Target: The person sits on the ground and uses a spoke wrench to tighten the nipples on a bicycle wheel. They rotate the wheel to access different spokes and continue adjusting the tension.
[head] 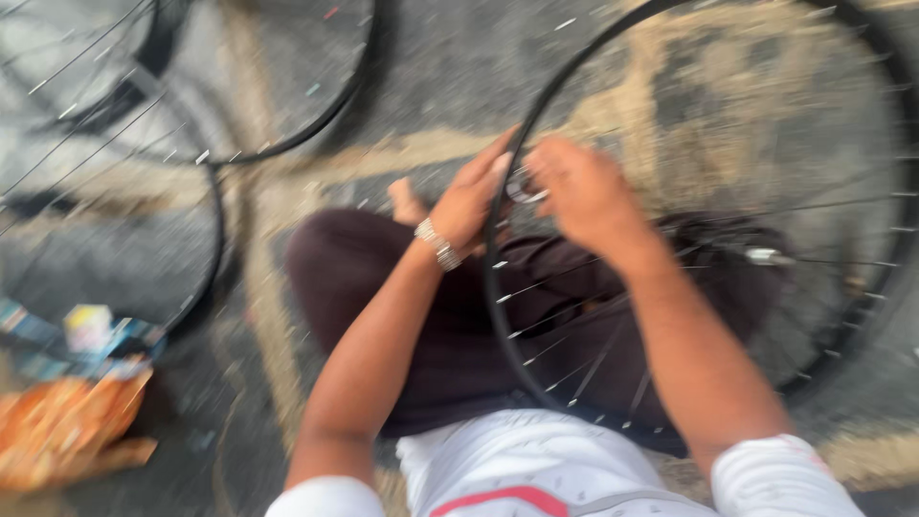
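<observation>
Bicycle wheel (536, 124) (blurry) is gripped at its black rim by the left hand (469, 201) and right hand (584, 196), set close together.

Grey speckled ground (459, 57) with worn tan painted bands, spare spoked rims (206, 153) lying far left, orange bag (57, 426) and small boxes (91, 330) near left, daylight

The person wears a white short-sleeved shirt (522, 460) with a red stripe, dark, perhaps maroon trousers (383, 278), and a metal wristband (437, 245) on the left wrist.
</observation>
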